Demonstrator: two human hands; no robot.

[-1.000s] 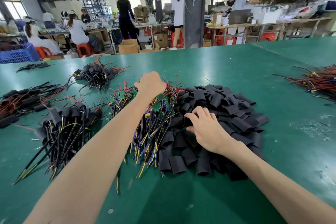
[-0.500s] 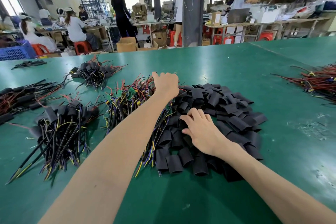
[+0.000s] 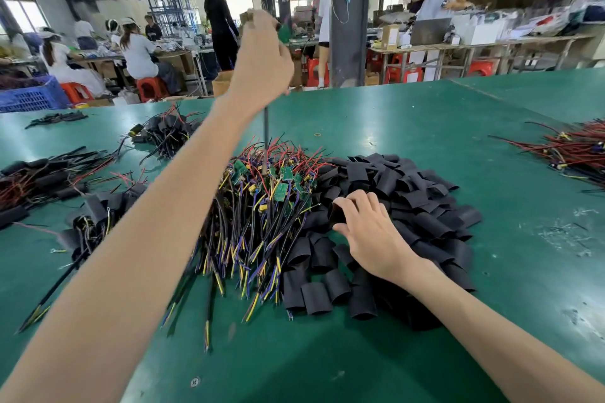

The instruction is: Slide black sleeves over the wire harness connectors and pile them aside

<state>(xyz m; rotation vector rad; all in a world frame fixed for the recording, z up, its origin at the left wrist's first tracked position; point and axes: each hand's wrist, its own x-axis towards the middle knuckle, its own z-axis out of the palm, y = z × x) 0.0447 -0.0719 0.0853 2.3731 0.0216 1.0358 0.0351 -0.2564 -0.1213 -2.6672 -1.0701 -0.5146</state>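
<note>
Left hand with harness now high, clear of wire pile.

Blue crate beside red, seemingly plastic stools.

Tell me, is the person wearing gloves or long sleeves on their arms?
No gloves and no sleeves in view. The left hand and right hand are bare, as are the left forearm and right forearm up to the picture's edge. No watch, bracelet or ring shows.
</note>
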